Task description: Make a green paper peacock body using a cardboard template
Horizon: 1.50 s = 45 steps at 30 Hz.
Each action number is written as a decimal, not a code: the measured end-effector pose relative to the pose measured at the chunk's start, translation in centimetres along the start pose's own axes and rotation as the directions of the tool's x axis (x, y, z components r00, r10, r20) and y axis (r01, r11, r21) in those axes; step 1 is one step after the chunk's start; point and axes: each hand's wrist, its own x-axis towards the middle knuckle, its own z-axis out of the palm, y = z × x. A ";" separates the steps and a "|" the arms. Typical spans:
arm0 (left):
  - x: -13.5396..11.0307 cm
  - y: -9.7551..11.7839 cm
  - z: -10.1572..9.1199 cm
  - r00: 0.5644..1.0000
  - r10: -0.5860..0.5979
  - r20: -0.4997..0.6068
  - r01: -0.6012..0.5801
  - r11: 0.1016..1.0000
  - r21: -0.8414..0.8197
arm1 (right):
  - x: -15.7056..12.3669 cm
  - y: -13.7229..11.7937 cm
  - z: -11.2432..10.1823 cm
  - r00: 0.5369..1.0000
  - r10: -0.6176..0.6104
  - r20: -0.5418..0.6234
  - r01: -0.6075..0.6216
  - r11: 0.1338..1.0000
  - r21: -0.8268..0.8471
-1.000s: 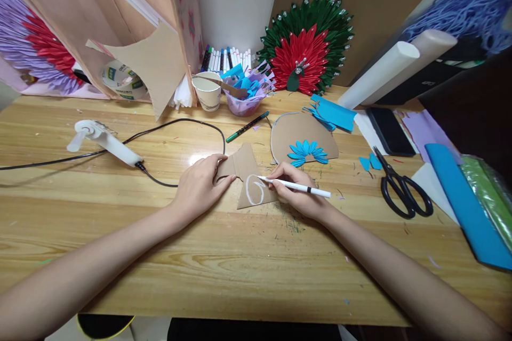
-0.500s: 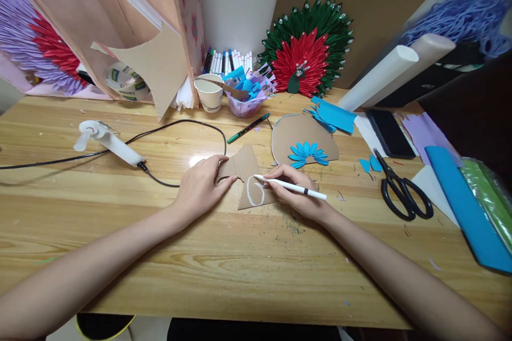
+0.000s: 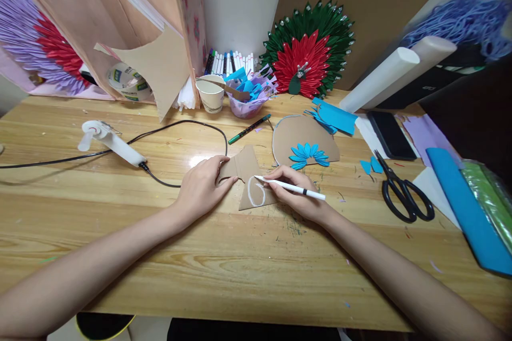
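Note:
A small cut piece of cardboard lies flat on the table, with a curved notch in its lower edge. A white looped outline is drawn on its right part. My left hand steadies the piece at its left end, thumb along the notch and fingers around the upper side. In my right hand a white marker is pinched, its tip touching the top of the outline. Behind that hand lies a rounded cardboard shape bearing several blue folded paper petals.
Black scissors and a phone lie to the right. A white glue gun with a black cord rests at left. Behind stand a paper cup, a bowl of paper scraps and a green-and-red peacock craft. A green pen lies nearer.
The marker's tip stays near the top of the outline, with barely any shift. Both hands keep their places; the whole view has moved very slightly.

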 end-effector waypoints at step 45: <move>0.0 -0.1 0.1 1.000 0.007 -0.008 -0.007 1.000 -0.009 | 0.0 0.5 0.0 0.998 0.061 -0.007 -0.060 0.995 0.079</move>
